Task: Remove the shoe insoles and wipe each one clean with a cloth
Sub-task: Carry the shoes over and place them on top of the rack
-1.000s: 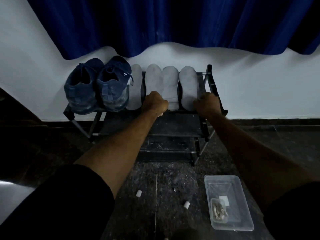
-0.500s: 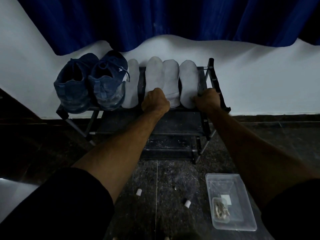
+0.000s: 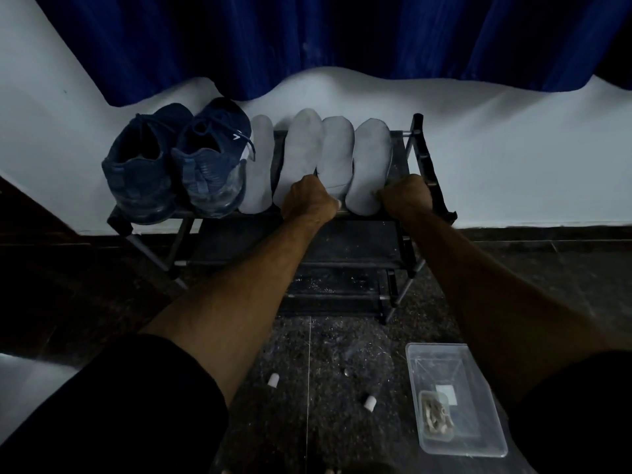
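Observation:
Several pale grey insoles lie side by side on the top shelf of a black shoe rack (image 3: 419,138): one (image 3: 258,165) beside the shoes, then a second (image 3: 301,148), a third (image 3: 337,152) and a fourth (image 3: 371,159). Two dark blue shoes (image 3: 143,169) (image 3: 212,159) stand at the shelf's left end. My left hand (image 3: 309,200) is curled over the rack's front rail at the heels of the second and third insoles. My right hand (image 3: 407,196) grips the same rail at its right end, fingers beside the fourth insole's heel. No cloth is in view.
A white wall and a blue curtain (image 3: 307,39) stand behind the rack. On the dark speckled floor lie two small white caps (image 3: 273,380) (image 3: 370,402) and a clear plastic box (image 3: 455,398) holding small items, near my right arm.
Both hands have stayed at the rack's front rail. Only the camera view has shifted a little.

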Available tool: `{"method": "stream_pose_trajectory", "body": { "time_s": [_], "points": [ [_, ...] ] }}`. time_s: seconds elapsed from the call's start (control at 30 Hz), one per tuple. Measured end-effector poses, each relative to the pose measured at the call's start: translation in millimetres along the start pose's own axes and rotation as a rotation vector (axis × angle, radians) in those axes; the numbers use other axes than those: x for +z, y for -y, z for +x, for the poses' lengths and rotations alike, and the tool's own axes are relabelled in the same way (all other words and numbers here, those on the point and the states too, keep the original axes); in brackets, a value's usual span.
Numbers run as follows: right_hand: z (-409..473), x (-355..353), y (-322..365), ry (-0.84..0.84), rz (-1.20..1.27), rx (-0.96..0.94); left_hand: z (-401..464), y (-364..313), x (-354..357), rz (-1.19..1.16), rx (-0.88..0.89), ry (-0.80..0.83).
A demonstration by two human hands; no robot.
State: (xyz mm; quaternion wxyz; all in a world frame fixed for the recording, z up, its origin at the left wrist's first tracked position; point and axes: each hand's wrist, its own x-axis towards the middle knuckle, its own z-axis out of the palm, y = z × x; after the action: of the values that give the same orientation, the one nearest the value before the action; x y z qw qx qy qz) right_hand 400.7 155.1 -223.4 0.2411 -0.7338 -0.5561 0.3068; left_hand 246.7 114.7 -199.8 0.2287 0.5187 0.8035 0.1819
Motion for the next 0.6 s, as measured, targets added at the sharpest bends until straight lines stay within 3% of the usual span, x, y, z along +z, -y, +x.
{"method": "stream_pose_trajectory", "body": {
  "time_s": [0.23,0.6],
  "points": [
    [5,-17,-10,-0.019,0.182,0.050,10,-2,4,-0.043,-0.039,0.052],
    [5,-17,-21,-0.128,0.305,0.000,19,-8,-7,-0.521,-0.147,0.206]
  ]
}}
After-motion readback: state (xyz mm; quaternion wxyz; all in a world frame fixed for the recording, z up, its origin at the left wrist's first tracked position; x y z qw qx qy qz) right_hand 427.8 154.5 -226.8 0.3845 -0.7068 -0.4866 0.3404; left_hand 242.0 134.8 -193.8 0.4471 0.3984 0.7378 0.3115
